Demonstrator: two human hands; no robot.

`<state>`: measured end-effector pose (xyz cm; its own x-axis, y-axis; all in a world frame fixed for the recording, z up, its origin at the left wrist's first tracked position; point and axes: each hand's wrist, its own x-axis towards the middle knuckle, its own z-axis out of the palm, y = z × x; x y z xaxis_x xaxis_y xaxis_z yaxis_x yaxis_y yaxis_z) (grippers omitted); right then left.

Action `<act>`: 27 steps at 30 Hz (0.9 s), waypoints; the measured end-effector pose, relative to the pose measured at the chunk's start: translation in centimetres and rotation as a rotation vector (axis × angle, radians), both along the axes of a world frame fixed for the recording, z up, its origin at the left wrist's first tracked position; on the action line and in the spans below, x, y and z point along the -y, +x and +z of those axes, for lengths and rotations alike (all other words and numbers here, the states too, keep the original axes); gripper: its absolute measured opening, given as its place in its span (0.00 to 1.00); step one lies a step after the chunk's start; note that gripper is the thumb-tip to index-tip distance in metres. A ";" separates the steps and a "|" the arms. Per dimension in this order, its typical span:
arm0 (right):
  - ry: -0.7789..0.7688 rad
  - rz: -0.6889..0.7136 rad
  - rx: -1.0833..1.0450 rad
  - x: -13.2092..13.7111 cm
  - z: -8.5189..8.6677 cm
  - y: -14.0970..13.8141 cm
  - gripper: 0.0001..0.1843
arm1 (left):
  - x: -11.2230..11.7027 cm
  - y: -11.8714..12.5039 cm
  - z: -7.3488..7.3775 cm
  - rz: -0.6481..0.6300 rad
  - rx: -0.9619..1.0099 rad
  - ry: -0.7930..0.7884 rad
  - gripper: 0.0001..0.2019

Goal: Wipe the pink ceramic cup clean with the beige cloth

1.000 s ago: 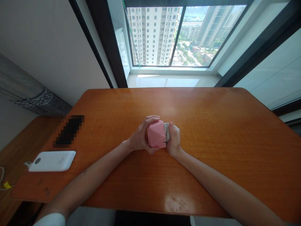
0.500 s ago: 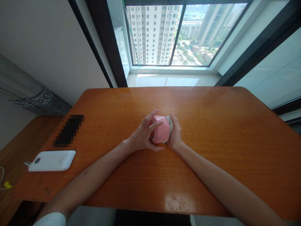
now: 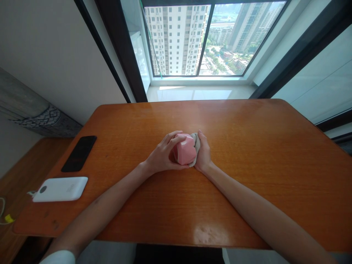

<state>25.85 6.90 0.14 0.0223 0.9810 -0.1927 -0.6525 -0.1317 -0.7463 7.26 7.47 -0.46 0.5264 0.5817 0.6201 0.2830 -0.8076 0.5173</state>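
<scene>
Near the middle of the table, a pink object (image 3: 185, 151) with smooth, angled faces is between my hands; its exact kind is unclear. My left hand (image 3: 166, 152) curls round its left side, fingers over the top and thumb along the lower edge. A light grey cloth (image 3: 196, 146) lies against the object's right side. My right hand (image 3: 204, 152) holds this cloth, pressing it to the object. Part of the cloth is hidden by the right fingers and palm.
On the left of the wooden table (image 3: 247, 146) lie a black phone (image 3: 79, 154) and a white power bank (image 3: 60, 189) with a cable plugged into its left end. Beyond the far table edge is a window (image 3: 205, 40) with a pale sill.
My left fingers and thumb have closed in on the pink object, which has turned a little. More of the grey cloth shows beside it. The right hand keeps its hold.
</scene>
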 end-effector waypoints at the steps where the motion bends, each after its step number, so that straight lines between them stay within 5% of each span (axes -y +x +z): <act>1: 0.009 -0.013 0.009 0.0 0.0 0.0 0.33 | 0.1 0.2 0.1 0.007 0.013 -0.014 0.52; 27: 0.042 0.054 0.159 0.4 -0.6 0.1 0.38 | 1.9 1.9 1.4 0.139 0.256 -0.635 0.43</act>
<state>25.99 6.52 -0.41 -0.0041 0.9887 -0.1498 -0.5181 -0.1302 -0.8454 9.14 5.62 0.96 0.3033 0.9242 0.2322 0.1682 -0.2917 0.9416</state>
